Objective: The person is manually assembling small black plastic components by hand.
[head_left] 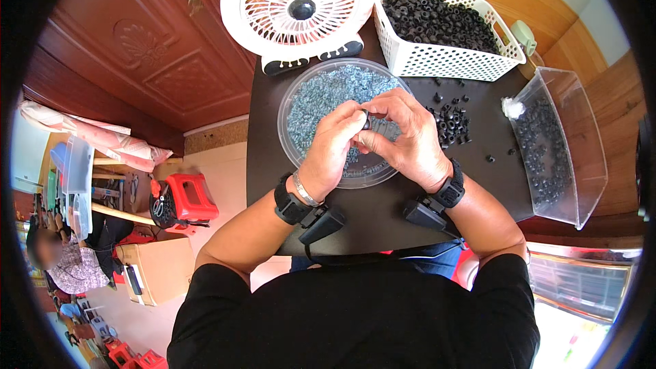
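Over a round clear tub (285, 138) my two hands meet, fingertips close together. In the pinch of my left hand (331, 145) is a small black round part (367, 121), mostly covered by the fingers. My right hand (410, 138) is closed around the same spot, its index finger and thumb curled near the part; whatever sits between them is hidden. Many small pale-blue translucent pieces (318, 106) fill the tub below. To the right of my right hand lies a loose scatter of small black parts (451, 123) on the dark table (273, 178).
A white fan (236, 20) stands behind the tub. Beside it is a white perforated basket (451, 68) heaped with black parts. At the right edge a clear bin (581, 157) holds more dark pieces. A red stool (195, 198) and a seated person (75, 270) are off left.
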Motion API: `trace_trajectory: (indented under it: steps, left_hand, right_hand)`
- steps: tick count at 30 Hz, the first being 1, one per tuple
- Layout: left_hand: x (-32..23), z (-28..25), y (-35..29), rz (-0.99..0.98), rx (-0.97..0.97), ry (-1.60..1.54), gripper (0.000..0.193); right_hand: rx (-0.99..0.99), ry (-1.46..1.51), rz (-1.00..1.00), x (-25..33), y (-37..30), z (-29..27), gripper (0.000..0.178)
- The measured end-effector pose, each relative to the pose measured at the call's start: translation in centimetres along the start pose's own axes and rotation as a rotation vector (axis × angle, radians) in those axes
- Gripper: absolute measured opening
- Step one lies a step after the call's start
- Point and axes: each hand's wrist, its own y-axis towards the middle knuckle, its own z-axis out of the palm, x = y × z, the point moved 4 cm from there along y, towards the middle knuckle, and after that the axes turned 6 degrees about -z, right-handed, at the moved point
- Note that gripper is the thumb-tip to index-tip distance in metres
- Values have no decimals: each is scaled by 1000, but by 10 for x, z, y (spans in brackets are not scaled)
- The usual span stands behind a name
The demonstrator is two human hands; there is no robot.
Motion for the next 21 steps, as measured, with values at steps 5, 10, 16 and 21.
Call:
trace_trajectory:
  steps: [5,10,16,21]
  left_hand:
    - [-5,4,-2,45,-9,112,27]
    - [-5,4,-2,26,50,18,26]
    - [-3,3,-3,36,68,71,26]
    - [1,-1,-3,47,-10,98,26]
  right_hand:
    - [31,-118,-85,4,3,-6,34]
    - [57,-142,-112,5,5,-9,34]
    - [86,-184,-172,7,4,-4,37]
    - [106,-223,-135,12,7,-3,36]
